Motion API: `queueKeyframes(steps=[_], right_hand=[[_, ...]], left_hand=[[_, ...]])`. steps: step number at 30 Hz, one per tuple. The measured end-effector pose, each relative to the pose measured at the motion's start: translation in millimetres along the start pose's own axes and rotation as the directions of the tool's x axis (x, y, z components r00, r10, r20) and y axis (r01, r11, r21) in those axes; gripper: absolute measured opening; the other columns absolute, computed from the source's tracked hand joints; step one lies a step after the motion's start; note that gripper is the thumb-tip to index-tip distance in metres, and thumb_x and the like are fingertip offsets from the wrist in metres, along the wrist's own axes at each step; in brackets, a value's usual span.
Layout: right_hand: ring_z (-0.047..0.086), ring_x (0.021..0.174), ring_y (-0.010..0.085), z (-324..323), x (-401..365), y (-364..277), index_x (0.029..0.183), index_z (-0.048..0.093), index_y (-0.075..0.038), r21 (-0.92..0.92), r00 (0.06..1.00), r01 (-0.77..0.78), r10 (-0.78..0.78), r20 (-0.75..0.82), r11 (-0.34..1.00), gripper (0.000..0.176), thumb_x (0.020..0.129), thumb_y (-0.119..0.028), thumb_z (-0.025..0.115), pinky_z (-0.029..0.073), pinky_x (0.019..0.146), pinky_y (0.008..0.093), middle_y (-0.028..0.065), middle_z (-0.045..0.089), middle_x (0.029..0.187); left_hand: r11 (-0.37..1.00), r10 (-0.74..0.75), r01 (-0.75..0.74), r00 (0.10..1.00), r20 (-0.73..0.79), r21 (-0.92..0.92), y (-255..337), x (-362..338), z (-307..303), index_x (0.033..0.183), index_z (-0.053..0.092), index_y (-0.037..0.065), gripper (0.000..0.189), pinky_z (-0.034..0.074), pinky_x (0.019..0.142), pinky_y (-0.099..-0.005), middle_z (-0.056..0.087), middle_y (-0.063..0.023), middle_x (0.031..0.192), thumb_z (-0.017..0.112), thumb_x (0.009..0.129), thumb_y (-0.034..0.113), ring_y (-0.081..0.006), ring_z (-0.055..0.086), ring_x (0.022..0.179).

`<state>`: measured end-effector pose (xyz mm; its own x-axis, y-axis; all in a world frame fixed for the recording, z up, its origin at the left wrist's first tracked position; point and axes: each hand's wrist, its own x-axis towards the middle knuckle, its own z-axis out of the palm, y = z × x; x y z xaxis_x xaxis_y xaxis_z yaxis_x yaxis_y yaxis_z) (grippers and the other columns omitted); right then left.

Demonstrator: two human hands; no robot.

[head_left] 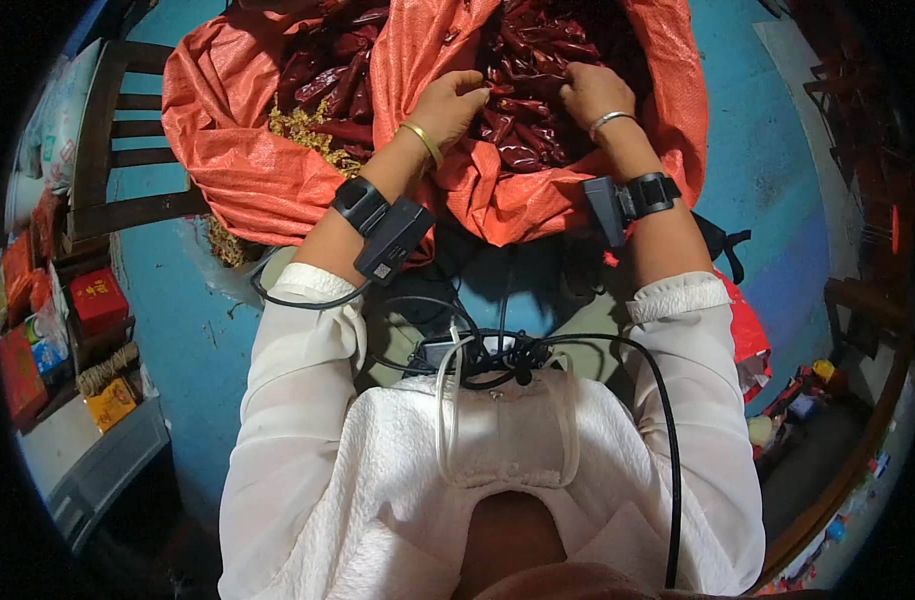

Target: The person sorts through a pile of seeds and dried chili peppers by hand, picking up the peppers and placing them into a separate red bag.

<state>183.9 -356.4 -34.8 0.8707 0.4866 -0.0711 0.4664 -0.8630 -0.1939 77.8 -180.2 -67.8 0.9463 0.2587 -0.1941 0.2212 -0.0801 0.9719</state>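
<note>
Two orange woven sacks stand at the top of the view. Dark red dried chilies fill the right sack, whose mouth is folded down. My left hand, with a yellow bangle, is at this sack's left rim, thumb and fingers curled together at the chilies. Across the opening, my right hand, with a silver bangle, bends its closed fingers down to the pile. Whatever either hand grips is hidden or too small to name. The left sack contains more chilies and yellowish stems.
A dark wooden chair stands left of the sacks on the blue floor. Boxes, including a red one, line the left side. Black cables run from my wrist devices and lap. A red bag lies right of my leg.
</note>
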Motion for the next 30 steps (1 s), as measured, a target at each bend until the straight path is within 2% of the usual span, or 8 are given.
queueKeyframes(steps=[4,8,10,13,22,26,28,30], right_hand=[[0.057,0.084,0.0313,-1.3,2.9,23.9,0.089,0.06,-0.007,0.007,0.998,0.016,-0.016,-0.062,1.0,0.023,0.072,-0.019,0.051,0.045,0.075,0.0394,0.0146,0.06,0.088],[0.06,0.074,0.027,-2.6,2.6,24.2,0.091,0.061,-0.004,0.448,0.993,0.042,0.014,-0.12,0.893,0.028,0.069,-0.021,0.057,0.047,0.068,0.035,0.0145,0.061,0.078],[0.058,0.064,0.0159,-5.3,-4.3,7.6,0.09,0.061,-0.001,0.903,0.985,-0.166,0.018,0.173,0.397,0.025,0.071,-0.016,0.057,0.047,0.058,0.0277,0.0078,0.061,0.072],[0.052,0.057,0.0092,-4.6,-16.4,-13.0,0.088,0.06,0.002,0.898,0.981,-0.067,-0.134,0.138,0.435,0.022,0.074,-0.013,0.056,0.043,0.05,0.0229,0.0033,0.058,0.069],[0.05,0.053,0.0076,0.0,-27.0,-24.6,0.085,0.058,0.001,0.95,0.944,-0.228,-0.19,0.269,0.214,0.017,0.076,-0.013,0.057,0.041,0.046,0.0205,0.0025,0.056,0.065],[0.056,0.058,0.0145,-0.1,-17.3,-14.8,0.087,0.059,-0.002,0.906,0.946,-0.184,-0.184,0.269,0.381,0.021,0.076,-0.019,0.058,0.045,0.052,0.0271,0.0058,0.06,0.069],[0.059,0.073,0.025,1.3,-14.9,-10.5,0.09,0.06,-0.007,0.422,0.976,0.218,-0.199,-0.091,0.88,0.026,0.074,-0.027,0.058,0.046,0.064,0.0356,0.0101,0.062,0.078],[0.056,0.086,0.0305,2.8,-16.2,-9.9,0.094,0.06,-0.011,0.35,0.989,0.138,-0.148,0.002,0.927,0.03,0.073,-0.032,0.057,0.044,0.075,0.0401,0.012,0.061,0.087]], left_hand=[[0.999,-0.008,0.007,1.0,0.026,0.052,0.5,-1.3,3.9,0.111,0.048,-0.003,0.042,0.042,0.077,-0.0275,0.055,-0.0129,0.104,0.057,0.076,0.019,-0.0174,0.054,0.088],[0.99,0.018,-0.025,0.999,0.051,0.136,-3.0,1.3,9.6,0.112,0.047,-0.002,0.043,0.043,0.076,-0.0266,0.056,-0.0114,0.101,0.058,0.076,0.019,-0.0165,0.054,0.085],[0.994,0.022,-0.027,0.999,0.049,0.109,6.1,-2.3,14.0,0.113,0.047,-0.001,0.043,0.044,0.073,-0.0256,0.056,-0.0104,0.098,0.058,0.077,0.02,-0.0153,0.055,0.083],[0.878,-0.115,0.188,0.975,0.188,-0.44,25.1,-8.9,14.3,0.101,0.051,0.001,0.033,0.044,0.059,-0.0183,0.058,-0.004,0.085,0.061,0.077,0.021,-0.008,0.054,0.072],[0.883,-0.104,0.149,0.987,0.125,-0.446,30.9,-15.5,18.7,0.088,0.053,0.002,0.018,0.046,0.055,-0.0213,0.059,-0.0045,0.079,0.06,0.078,0.015,-0.0106,0.056,0.064],[0.891,-0.027,0.054,0.998,0.065,-0.451,40.5,-15.0,8.9,0.086,0.056,0.002,0.016,0.046,0.055,-0.0211,0.059,-0.0043,0.079,0.061,0.077,0.014,-0.0101,0.056,0.064],[0.946,0.125,-0.145,0.988,-0.085,-0.291,39.3,-7.3,0.5,0.085,0.058,0.001,0.016,0.047,0.059,-0.0204,0.06,-0.0037,0.078,0.061,0.076,0.014,-0.0096,0.056,0.065],[0.939,0.213,-0.232,0.972,-0.102,-0.256,42.6,-7.5,-6.4,0.085,0.059,0.001,0.016,0.047,0.06,-0.0202,0.06,-0.0034,0.076,0.062,0.076,0.014,-0.009,0.056,0.067]])
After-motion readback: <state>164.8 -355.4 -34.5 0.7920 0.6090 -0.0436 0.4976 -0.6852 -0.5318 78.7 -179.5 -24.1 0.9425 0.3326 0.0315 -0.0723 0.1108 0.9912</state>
